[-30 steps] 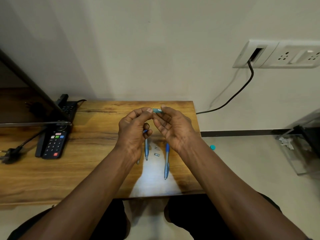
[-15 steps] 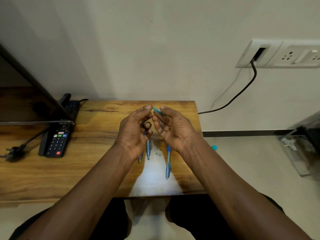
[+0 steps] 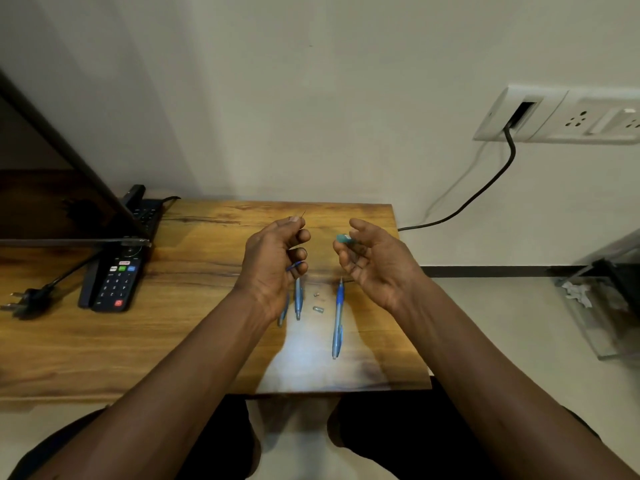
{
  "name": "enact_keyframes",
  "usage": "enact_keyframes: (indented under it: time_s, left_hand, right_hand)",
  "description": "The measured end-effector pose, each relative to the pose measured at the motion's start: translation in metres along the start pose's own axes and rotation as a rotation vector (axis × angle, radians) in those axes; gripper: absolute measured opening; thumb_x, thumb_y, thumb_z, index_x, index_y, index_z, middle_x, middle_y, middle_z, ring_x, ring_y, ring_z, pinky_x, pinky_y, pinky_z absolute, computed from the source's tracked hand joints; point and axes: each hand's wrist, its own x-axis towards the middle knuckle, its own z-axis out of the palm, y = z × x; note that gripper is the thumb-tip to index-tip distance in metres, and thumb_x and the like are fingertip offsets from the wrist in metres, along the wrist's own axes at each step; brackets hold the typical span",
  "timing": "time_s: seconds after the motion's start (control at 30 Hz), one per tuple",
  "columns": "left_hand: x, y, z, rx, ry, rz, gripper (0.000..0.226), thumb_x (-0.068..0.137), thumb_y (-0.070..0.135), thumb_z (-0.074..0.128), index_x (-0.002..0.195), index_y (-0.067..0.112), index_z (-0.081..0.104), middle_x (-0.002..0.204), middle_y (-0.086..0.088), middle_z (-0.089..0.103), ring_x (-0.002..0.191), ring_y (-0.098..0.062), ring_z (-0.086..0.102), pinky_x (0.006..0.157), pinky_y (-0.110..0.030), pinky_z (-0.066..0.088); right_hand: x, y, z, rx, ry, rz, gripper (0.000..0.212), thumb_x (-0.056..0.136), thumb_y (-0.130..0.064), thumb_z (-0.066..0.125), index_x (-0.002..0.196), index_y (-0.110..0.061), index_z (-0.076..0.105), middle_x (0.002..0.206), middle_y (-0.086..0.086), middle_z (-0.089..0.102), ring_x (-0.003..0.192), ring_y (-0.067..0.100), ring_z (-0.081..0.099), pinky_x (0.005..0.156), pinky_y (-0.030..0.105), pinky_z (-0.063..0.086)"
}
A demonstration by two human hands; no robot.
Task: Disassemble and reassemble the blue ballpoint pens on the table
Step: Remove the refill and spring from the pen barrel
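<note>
My left hand [image 3: 273, 258] is closed on a thin blue refill [image 3: 295, 265]; its fine tip sticks up past my fingertips. My right hand [image 3: 372, 261] pinches a short light-blue pen part [image 3: 343, 239] between thumb and fingers. The two hands are apart above the wooden table [image 3: 194, 327]. On the table below them lie a whole blue pen [image 3: 337, 318], a blue barrel piece [image 3: 298, 299], another blue piece [image 3: 283, 315] half hidden by my left wrist, and small metal bits [image 3: 318, 309].
A black remote [image 3: 114, 282] and a monitor edge [image 3: 69, 241] stand at the left, with a loose plug [image 3: 24, 303] near the left edge. A black cable [image 3: 485, 188] runs to a wall socket [image 3: 519, 114]. A clear bin [image 3: 602, 299] sits on the floor at right.
My hands were joined on one pen piece; they have pulled apart, the left drawing the refill out and the right keeping the light-blue part.
</note>
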Motion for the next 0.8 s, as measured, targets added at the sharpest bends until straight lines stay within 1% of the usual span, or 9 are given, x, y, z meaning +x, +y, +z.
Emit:
enact_keyframes:
  time_s: [0.07,0.13,0.2,0.33,0.37,0.43,0.5,0.67,0.8]
  left_hand:
    - [0.001,-0.002,-0.002,0.046,-0.003,-0.004,0.009,0.102,0.022,0.063,0.096,0.021,0.069,0.080,0.005,0.066,0.063,-0.009,0.052,0.058,-0.026,0.045]
    - [0.001,-0.004,-0.002,0.077,-0.011,-0.014,0.008,0.101,0.022,0.063,0.096,0.020,0.069,0.080,0.004,0.067,0.063,-0.010,0.053,0.058,-0.026,0.046]
    - [0.001,-0.005,-0.001,0.094,-0.024,-0.028,0.007,0.101,0.021,0.063,0.097,0.019,0.069,0.080,0.004,0.067,0.063,-0.010,0.054,0.056,-0.025,0.046]
    - [0.000,-0.007,0.002,0.136,-0.054,-0.051,0.007,0.100,0.021,0.065,0.095,0.020,0.071,0.077,0.005,0.069,0.061,-0.009,0.056,0.058,-0.026,0.047]
    - [0.000,-0.007,0.003,0.148,-0.059,-0.054,0.008,0.100,0.021,0.065,0.095,0.020,0.071,0.077,0.005,0.069,0.060,-0.009,0.056,0.059,-0.026,0.047]
    - [0.000,-0.008,0.003,0.164,-0.064,-0.058,0.008,0.100,0.020,0.065,0.098,0.019,0.072,0.079,0.004,0.070,0.061,-0.010,0.057,0.059,-0.026,0.048]
    - [0.000,-0.010,0.004,0.173,-0.071,-0.062,0.009,0.100,0.020,0.065,0.100,0.018,0.073,0.082,0.003,0.071,0.063,-0.010,0.058,0.060,-0.027,0.049]
    - [0.000,-0.011,0.004,0.202,-0.081,-0.066,0.009,0.100,0.021,0.065,0.099,0.019,0.073,0.084,0.003,0.072,0.066,-0.012,0.060,0.062,-0.028,0.050]
    - [-0.002,-0.011,0.003,0.222,-0.090,-0.069,0.008,0.100,0.022,0.065,0.098,0.019,0.073,0.082,0.003,0.072,0.066,-0.011,0.060,0.063,-0.028,0.051]
  right_hand:
    - [0.005,0.000,-0.016,-0.100,0.065,-0.049,0.036,0.095,0.002,0.064,0.125,-0.013,0.052,0.096,0.020,0.072,0.070,0.023,0.072,0.061,0.027,0.056]
    - [0.010,0.000,-0.032,-0.215,0.104,-0.070,0.042,0.091,0.000,0.070,0.129,-0.003,0.053,0.095,0.021,0.074,0.070,0.024,0.071,0.058,0.027,0.056]
    - [0.012,0.000,-0.046,-0.353,0.121,-0.079,0.037,0.090,-0.004,0.074,0.123,0.001,0.060,0.094,0.022,0.076,0.072,0.025,0.069,0.059,0.028,0.056]
    - [0.015,0.003,-0.063,-0.637,0.167,-0.152,0.026,0.087,-0.011,0.079,0.111,-0.011,0.067,0.093,0.019,0.074,0.062,0.018,0.067,0.054,0.025,0.054]
    - [0.017,0.004,-0.066,-0.691,0.173,-0.177,0.025,0.087,-0.012,0.080,0.110,-0.014,0.068,0.097,0.018,0.073,0.067,0.018,0.069,0.056,0.027,0.057]
    - [0.021,0.008,-0.070,-0.813,0.211,-0.226,0.027,0.086,-0.016,0.081,0.110,-0.019,0.070,0.106,0.012,0.071,0.083,0.021,0.074,0.069,0.036,0.064]
    - [0.022,0.012,-0.072,-0.886,0.239,-0.264,0.030,0.084,-0.017,0.083,0.112,-0.020,0.071,0.110,0.008,0.070,0.091,0.021,0.073,0.078,0.042,0.064]
    - [0.022,0.019,-0.074,-1.011,0.259,-0.361,0.035,0.083,-0.017,0.084,0.117,-0.017,0.073,0.110,0.001,0.071,0.093,0.015,0.071,0.084,0.040,0.063]
    - [0.024,0.024,-0.074,-1.142,0.255,-0.412,0.042,0.082,-0.022,0.084,0.122,-0.015,0.072,0.109,0.002,0.074,0.094,0.014,0.071,0.086,0.039,0.062]
